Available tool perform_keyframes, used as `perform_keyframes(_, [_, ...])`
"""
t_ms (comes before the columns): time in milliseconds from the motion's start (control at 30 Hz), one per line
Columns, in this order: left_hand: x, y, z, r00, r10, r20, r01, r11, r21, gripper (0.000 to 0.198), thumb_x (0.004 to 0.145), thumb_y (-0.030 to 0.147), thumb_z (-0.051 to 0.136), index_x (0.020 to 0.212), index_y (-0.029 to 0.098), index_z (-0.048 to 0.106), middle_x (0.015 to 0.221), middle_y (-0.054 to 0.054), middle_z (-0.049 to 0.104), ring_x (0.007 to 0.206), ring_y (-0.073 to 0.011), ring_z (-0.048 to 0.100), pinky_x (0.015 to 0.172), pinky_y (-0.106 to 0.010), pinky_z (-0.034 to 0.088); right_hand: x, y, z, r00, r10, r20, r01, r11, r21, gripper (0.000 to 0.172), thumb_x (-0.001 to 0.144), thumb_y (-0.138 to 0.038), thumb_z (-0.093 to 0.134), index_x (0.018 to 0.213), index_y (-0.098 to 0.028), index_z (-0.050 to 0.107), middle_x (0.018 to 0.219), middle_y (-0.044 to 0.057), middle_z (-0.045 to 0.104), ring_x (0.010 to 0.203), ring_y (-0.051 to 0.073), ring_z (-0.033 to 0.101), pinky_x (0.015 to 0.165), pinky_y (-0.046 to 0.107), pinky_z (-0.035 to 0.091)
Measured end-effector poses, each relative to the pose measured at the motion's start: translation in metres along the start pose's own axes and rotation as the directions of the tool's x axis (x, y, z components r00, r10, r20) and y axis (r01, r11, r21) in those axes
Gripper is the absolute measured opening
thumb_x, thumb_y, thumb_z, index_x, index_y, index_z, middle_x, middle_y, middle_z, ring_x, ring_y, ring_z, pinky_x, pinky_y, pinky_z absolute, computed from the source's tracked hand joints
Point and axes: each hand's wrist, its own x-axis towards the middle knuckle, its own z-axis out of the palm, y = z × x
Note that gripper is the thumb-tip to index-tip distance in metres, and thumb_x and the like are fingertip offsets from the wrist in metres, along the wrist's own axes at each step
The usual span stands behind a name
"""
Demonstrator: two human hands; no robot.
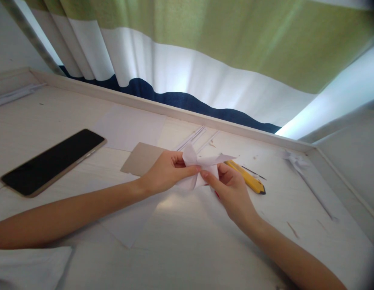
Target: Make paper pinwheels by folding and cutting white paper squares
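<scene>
Both my hands meet over the middle of the white table (pixel 187 241) and pinch a small folded piece of white paper (pixel 201 163). My left hand (pixel 167 171) grips its left side with thumb and fingers closed. My right hand (pixel 230 185) pinches its right side from below, fingers closed on it. The paper's pointed flaps stick up and to the right. A yellow utility knife (pixel 248 179) lies on the table just behind my right hand, partly hidden by it.
A black phone (pixel 52 161) lies at the left. A brown card (pixel 141 159) and white sheets (pixel 131 127) rest behind my left hand. Another folded white paper shape (pixel 295 159) sits at the right. A striped curtain (pixel 205 60) hangs beyond the table's raised rim.
</scene>
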Motion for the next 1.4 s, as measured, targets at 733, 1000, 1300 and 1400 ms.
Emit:
perform_keyframes(733, [-0.002, 0.007, -0.007, 0.94, -0.147, 0.307, 0.115, 0.986, 0.121, 0.006, 0.068, 0.018, 0.058, 0.07, 0.016, 0.063, 0.061, 0.002, 0.063, 0.054, -0.01, 0.057, 0.046, -0.016, 0.038, 0.001, -0.028, -0.031, 0.962, -0.091, 0.257, 0.227, 0.79, -0.57, 0.025, 0.069, -0.035, 0.063, 0.092, -0.023, 0.06, 0.083, 0.004, 0.064, 0.077, 0.02, 0.06, 0.071, 0.035, 0.048])
perform_keyframes(1000, [-0.002, 0.01, -0.008, 0.942, -0.123, 0.312, 0.086, 0.988, 0.131, 0.025, 0.067, 0.015, 0.061, 0.087, 0.017, 0.048, 0.047, 0.01, 0.053, 0.039, -0.0039, 0.046, 0.034, -0.01, 0.027, 0.005, -0.015, -0.029, 0.965, 0.045, 0.257, 0.078, 0.89, -0.449, 0.019, 0.074, -0.029, 0.058, 0.09, -0.021, 0.055, 0.077, 0.003, 0.065, 0.064, 0.017, 0.06, 0.056, 0.029, 0.048])
perform_keyframes(1300, [-0.001, 0.01, -0.009, 0.929, -0.159, 0.335, 0.108, 0.98, 0.165, 0.023, 0.069, 0.016, 0.06, 0.086, 0.018, 0.045, 0.049, 0.009, 0.054, 0.041, -0.0038, 0.047, 0.034, -0.01, 0.026, 0.006, -0.011, -0.027, 0.97, 0.023, 0.242, 0.076, 0.918, -0.39, 0.019, 0.07, -0.027, 0.062, 0.086, -0.02, 0.056, 0.075, 0.002, 0.064, 0.067, 0.018, 0.061, 0.057, 0.028, 0.047])
perform_keyframes(1400, [-0.001, 0.01, -0.01, 0.929, -0.165, 0.331, 0.109, 0.977, 0.182, 0.025, 0.07, 0.015, 0.06, 0.089, 0.017, 0.044, 0.048, 0.01, 0.053, 0.04, -0.0033, 0.046, 0.034, -0.009, 0.026, 0.007, -0.01, -0.028, 0.96, 0.054, 0.276, 0.052, 0.93, -0.365, 0.022, 0.069, -0.03, 0.063, 0.087, -0.02, 0.053, 0.074, 0.001, 0.062, 0.068, 0.017, 0.06, 0.058, 0.028, 0.047])
